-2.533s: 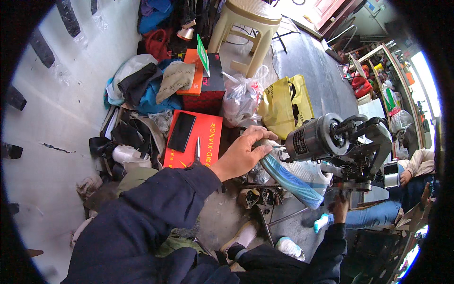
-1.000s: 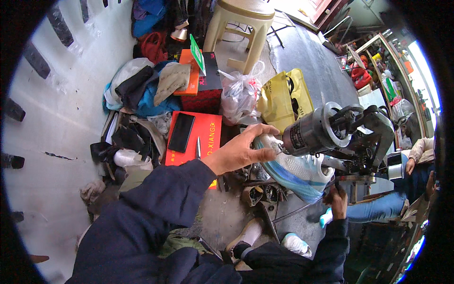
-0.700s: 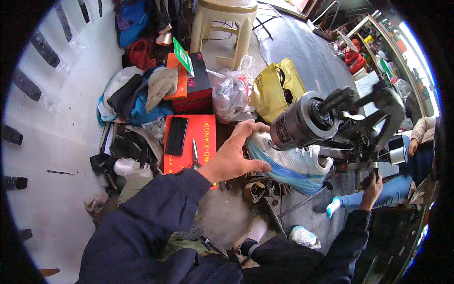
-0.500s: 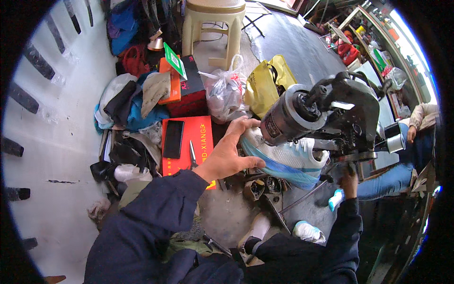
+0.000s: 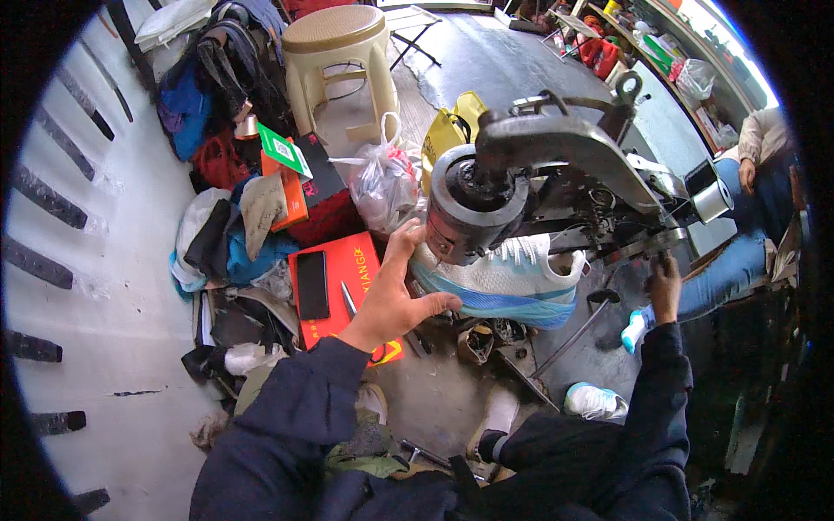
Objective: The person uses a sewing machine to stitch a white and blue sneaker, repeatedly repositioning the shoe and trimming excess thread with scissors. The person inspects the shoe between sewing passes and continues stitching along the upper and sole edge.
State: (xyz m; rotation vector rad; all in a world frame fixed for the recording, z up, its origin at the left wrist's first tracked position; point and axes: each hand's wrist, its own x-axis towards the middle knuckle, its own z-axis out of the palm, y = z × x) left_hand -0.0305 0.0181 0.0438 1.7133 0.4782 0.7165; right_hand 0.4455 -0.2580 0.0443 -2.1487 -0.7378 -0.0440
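A white sneaker (image 5: pixel 536 272) with a blue sole lies sideways beneath the round dark head of a shoe-patching sewing machine (image 5: pixel 556 143). My left hand (image 5: pixel 388 301) grips the toe end, with the thumb on the near side of the sole and the fingers on the far side. My right hand (image 5: pixel 665 291) is closed at the rim of the machine's hand wheel (image 5: pixel 647 247); its fingertips are partly hidden there. The machine head covers part of the shoe's upper, so the needle point cannot be seen. A spool of pale thread (image 5: pixel 712 200) sits on the machine's right.
A red box (image 5: pixel 358 260) bearing a black phone (image 5: pixel 313 285) and scissors (image 5: pixel 348 300) lies left of the shoe. Behind are a plastic bag (image 5: pixel 382 187), a yellow bag (image 5: pixel 460 117) and a stool (image 5: pixel 337 39). Another sneaker (image 5: pixel 595 401) is on the floor. A person sits at right.
The view has shifted. The machine's head and arm have swung to another angle over the shoe. My right hand has moved up along the wheel and shows more; my left keeps its hold.
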